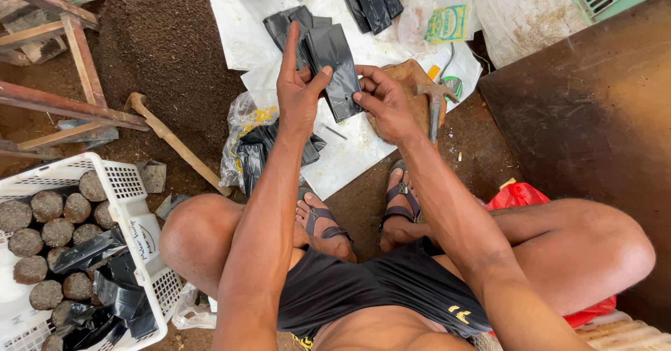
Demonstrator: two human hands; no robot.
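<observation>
1. Both hands are up in front of the seated person, meeting on one flat black plastic nursery bag (334, 68).
2. The left hand (299, 89) grips the bag's left edge: thumb pressed against it, index finger pointing straight up and away from the body, the other fingers curled behind.
3. The right hand (384, 99) pinches the bag's lower right edge between thumb and fingertips, just beside the left hand.
4. The bag's long axis runs away from the body, tilted slightly, with its far end toward the stack of black bags (297, 26) on the white sheet (237, 30).
5. So the bag sits between the two hands, both touching it, neither clearly nearer.
6. Below the hands, a clear sack of more black bags (255, 145) lies on the ground near the sandalled feet.
7. To the left, a heap of dark soil (168, 44) with a wooden-handled tool (175, 141) lying across its edge.
8. Further left, near the left knee, a white crate (129, 204) holds soil-filled bags (45, 208).
</observation>
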